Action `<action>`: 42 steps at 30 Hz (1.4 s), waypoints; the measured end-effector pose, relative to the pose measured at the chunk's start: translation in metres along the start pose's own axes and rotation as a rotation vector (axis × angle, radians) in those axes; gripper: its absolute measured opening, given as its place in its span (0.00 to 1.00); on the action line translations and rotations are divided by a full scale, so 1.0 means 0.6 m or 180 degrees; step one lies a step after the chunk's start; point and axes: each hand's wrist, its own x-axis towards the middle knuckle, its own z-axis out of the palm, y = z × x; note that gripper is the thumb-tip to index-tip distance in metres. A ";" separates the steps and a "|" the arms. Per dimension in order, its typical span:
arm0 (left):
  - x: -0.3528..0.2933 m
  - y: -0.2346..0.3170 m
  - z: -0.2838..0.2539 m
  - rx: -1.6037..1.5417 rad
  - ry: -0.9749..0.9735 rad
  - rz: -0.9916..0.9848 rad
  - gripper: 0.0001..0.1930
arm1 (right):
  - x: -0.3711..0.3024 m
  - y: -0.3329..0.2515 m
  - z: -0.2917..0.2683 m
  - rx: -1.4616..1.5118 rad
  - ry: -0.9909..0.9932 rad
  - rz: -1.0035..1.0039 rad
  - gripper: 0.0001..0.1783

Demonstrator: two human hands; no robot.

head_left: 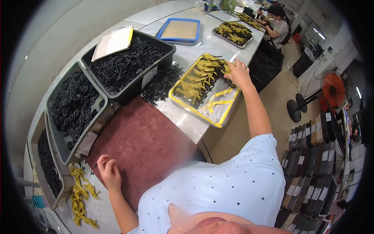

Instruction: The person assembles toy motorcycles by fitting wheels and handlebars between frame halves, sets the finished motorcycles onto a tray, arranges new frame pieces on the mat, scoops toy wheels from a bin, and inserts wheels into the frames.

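My right hand [239,74] reaches over the far right corner of a metal tray [189,113] edged with yellow tape. Its thumb and fingers close about one of the yellow-and-black parts there, partly hidden by the hand. Rows of similar yellow-and-black parts [198,80] fill the left and far side of the tray. Yellow strips [218,99] lie across its nearer right area. My left hand [109,172] hovers by the left edge of a maroon mat [144,136], fingers loosely bent and apart, holding nothing.
Bins of black rings [74,105], thin black pieces [124,62] and small black bits [47,163] line the left. Yellow parts [80,195] lie near the left hand, and loose black pieces [161,84] beside the tray. Beyond are a blue tray [179,29], a loaded tray [233,33] and a co-worker [277,27].
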 end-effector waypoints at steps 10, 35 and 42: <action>0.026 0.025 -0.017 0.0235 0.0068 0.0114 0.15 | -0.287 -0.481 -0.340 0.2523 -0.0076 -0.5130 0.12; -0.258 -0.023 -0.289 0.1866 0.1848 -0.1757 0.19 | -0.327 -0.554 -0.318 0.1488 -0.1403 -0.5739 0.22; -0.326 -0.096 -0.380 0.2612 0.0763 -0.2955 0.51 | -0.328 -0.557 -0.228 0.1617 -0.3301 -0.5625 0.24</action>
